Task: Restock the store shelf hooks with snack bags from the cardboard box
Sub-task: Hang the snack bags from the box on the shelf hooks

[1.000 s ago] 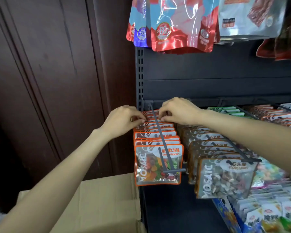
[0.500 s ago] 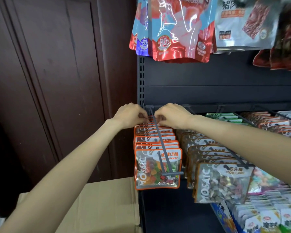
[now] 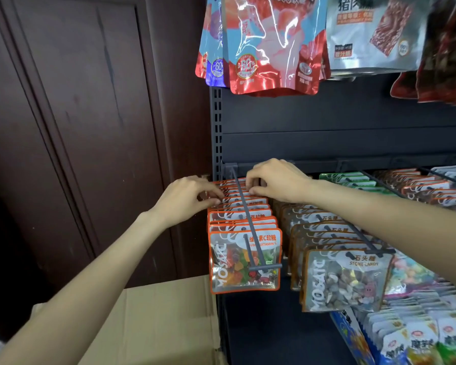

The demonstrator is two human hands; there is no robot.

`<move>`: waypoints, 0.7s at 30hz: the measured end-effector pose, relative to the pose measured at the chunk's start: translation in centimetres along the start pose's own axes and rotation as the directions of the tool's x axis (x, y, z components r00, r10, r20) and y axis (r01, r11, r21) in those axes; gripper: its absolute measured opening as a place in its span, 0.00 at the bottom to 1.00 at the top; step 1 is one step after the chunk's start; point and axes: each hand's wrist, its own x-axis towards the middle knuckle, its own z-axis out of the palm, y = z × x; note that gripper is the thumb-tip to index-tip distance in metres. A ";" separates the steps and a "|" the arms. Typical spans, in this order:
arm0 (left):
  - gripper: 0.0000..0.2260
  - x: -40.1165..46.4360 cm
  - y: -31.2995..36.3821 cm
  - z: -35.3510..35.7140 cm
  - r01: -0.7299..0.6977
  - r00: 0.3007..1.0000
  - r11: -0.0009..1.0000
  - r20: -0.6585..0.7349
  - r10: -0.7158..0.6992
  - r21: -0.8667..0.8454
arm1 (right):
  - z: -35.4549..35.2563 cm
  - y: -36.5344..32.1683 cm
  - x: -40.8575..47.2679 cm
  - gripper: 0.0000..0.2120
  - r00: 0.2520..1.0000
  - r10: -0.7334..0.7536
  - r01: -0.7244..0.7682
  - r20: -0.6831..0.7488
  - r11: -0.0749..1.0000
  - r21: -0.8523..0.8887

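Observation:
Several orange-edged gummy candy bags hang in a row on a grey shelf hook. My left hand pinches the left top edge of bags near the back of that row. My right hand pinches the right top edge of the same bags, on the other side of the hook rod. A cardboard box sits below left, its flap towards me; what it holds is hidden.
Brown stone candy bags fill the neighbouring hook on the right. More bag rows hang further right and below. Large red pouches hang overhead. A dark wooden door stands left of the black shelf upright.
Both hands went further back along the hook and then drew slightly forward again, still pinching the bag tops on either side of the rod. The view tilted a little.

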 end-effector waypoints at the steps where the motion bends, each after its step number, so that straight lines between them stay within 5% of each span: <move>1: 0.08 -0.2 -0.1 0.0 -0.014 1.000 1.000 -0.015 0.014 0.012 | -0.1 0.1 -0.2 0.06 1.000 -0.001 0.001 0.019 1.000 -0.001; 5: 0.07 -0.7 -0.2 -0.1 -0.047 0.996 0.999 -0.072 0.048 0.025 | -0.2 0.3 -0.5 0.07 0.998 -0.024 0.023 0.061 1.000 0.007; 13: 0.11 -0.5 -0.5 -0.8 -0.022 0.996 0.999 0.084 0.024 -0.028 | -0.1 0.2 -1.1 0.05 0.995 -0.071 0.071 0.075 0.997 -0.005; 21: 0.09 0.0 0.3 -0.7 -0.049 0.998 0.987 0.035 0.044 0.150 | 0.2 -0.2 -1.2 0.04 0.998 -0.038 0.040 0.053 0.998 -0.043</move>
